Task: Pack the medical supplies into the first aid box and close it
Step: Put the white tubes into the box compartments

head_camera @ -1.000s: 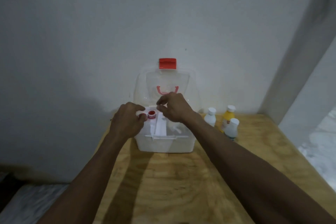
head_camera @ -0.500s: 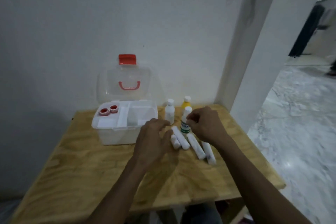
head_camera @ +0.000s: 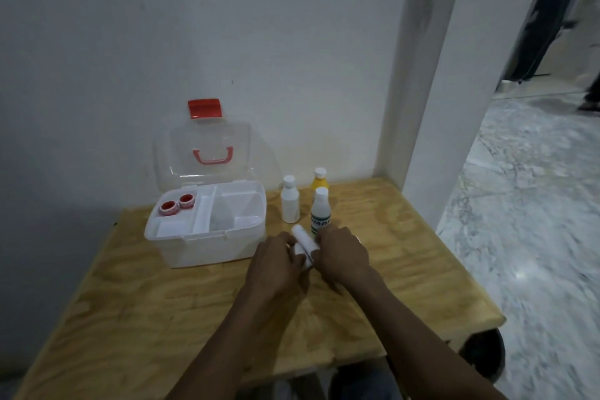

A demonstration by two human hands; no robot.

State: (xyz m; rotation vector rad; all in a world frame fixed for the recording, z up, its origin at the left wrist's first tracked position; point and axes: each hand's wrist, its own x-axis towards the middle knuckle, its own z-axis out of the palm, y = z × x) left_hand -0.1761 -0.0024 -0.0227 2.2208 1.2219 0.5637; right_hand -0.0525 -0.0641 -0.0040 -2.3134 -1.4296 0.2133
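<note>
A plywood table stands against a white wall, a marble floor off to the right. At the far left of it sits the first aid box, its clear lid upright with a red latch on top. Two red-cored tape rolls already lie in the tray's far-left compartment; the other compartments look mostly unfilled. To the right stand three bottles, unpacked. Nearest, the left hand and right hand close together around white bandage rolls, gathering them; how many I cannot tell. Judging by this, packing is early: rolls, bottles and closing remain.
</note>
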